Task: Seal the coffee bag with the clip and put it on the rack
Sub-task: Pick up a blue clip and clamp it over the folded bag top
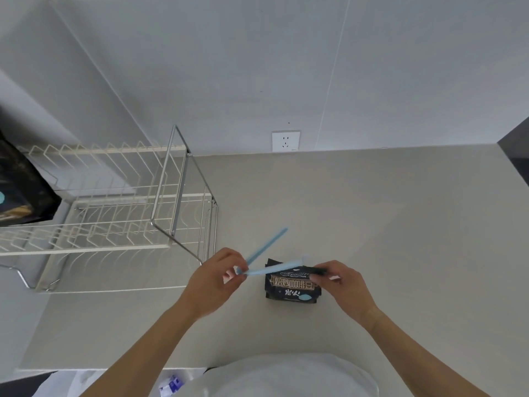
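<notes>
The left hand [213, 279] pinches the hinge of the open blue clip [267, 257]; the right hand [340, 282] grips the coffee bag [293, 287] top, mid-tabletop [400, 224]. Sealing is underway: next, press the raised arm shut. The rack [114, 202] waits at ten o'clock.

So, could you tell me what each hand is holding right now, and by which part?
The left hand pinches the open blue clip at its hinged end. The right hand grips the coffee bag by its folded top right corner.
</notes>
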A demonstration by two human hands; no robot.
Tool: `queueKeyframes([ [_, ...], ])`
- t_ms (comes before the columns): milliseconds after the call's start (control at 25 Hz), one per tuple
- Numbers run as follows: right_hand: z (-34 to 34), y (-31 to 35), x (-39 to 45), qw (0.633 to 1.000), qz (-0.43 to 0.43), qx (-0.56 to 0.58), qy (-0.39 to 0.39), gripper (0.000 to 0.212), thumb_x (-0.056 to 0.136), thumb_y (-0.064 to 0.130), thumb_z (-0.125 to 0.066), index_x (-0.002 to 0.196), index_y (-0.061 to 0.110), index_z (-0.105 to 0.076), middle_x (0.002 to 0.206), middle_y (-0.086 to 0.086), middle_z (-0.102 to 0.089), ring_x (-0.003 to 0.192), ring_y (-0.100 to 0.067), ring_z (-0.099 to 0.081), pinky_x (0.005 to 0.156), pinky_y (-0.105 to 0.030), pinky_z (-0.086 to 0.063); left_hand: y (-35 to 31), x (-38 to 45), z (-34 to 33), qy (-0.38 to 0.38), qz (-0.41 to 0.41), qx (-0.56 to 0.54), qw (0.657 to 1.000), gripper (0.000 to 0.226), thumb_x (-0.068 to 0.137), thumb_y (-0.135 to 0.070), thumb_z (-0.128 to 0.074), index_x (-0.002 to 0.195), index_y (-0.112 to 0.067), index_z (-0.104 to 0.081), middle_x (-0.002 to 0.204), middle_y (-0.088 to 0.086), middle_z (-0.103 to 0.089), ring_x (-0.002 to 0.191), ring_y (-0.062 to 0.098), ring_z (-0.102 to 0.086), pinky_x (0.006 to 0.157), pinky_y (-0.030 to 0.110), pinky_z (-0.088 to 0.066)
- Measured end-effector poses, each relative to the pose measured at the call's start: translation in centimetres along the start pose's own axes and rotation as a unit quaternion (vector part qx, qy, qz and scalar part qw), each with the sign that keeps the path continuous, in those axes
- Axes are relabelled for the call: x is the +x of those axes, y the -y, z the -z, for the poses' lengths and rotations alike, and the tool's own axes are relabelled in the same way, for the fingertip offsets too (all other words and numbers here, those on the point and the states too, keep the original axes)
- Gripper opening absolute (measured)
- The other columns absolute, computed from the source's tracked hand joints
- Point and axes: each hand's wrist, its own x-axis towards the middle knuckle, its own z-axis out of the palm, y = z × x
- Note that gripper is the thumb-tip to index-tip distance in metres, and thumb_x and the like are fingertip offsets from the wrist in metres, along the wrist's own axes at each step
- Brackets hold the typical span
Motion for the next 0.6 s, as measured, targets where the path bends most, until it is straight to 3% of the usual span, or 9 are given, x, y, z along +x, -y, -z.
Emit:
queueKeyframes([
  [120,-0.1,0.0,-0.2,1.0,0.003,0.014,-0.013,0.019,0.08,0.016,-0.076,0.079,0.035,-0.073,0.083,0.015,-0.073,0.074,0.001,-0.065,0.064,-0.005,-0.047,0.1,-0.1,-0.9,0.008,-0.022,0.048,0.999,0.01,0.085,-0.014,-0.071,0.09,-0.021,-0.066,0.1,-0.01,-0.06,0.075,0.008,-0.061,0.068,0.03,-0.057],
  [280,-0.3,-0.6,-0.3,1.0,-0.002,0.022,-0.021,0.027,0.081,0.008,-0.074,0.078,0.035,-0.072,0.081,0.016,-0.073,0.071,0.002,-0.065,0.062,-0.005,-0.047,-0.4,0.3,-1.8,0.002,-0.026,0.019,0.999,0.012,0.085,-0.014,-0.073,0.09,-0.023,-0.068,0.1,-0.01,-0.064,0.075,0.009,-0.062,0.068,0.03,-0.057],
  [440,-0.5,-1.1,-0.4,0.998,-0.02,0.039,-0.034,0.014,0.079,0.009,-0.077,0.086,0.02,-0.075,0.085,0.004,-0.074,0.069,-0.001,-0.065,0.062,-0.005,-0.049,-1.2,0.9,-2.5,-0.035,0.033,-0.074,0.996,0.021,0.081,-0.008,-0.076,0.089,-0.026,-0.067,0.096,-0.011,-0.069,0.076,0.014,-0.065,0.072,0.031,-0.058],
  [600,-0.6,-1.2,-0.4,0.999,-0.019,0.033,-0.031,0.021,0.078,0.008,-0.078,0.081,0.028,-0.073,0.085,0.005,-0.074,0.073,0.001,-0.066,0.066,-0.011,-0.053,-1.3,1.2,-2.7,-0.025,0.072,-0.091,0.993,0.025,0.081,-0.013,-0.076,0.091,-0.033,-0.065,0.093,-0.015,-0.072,0.079,0.009,-0.066,0.073,0.024,-0.057],
])
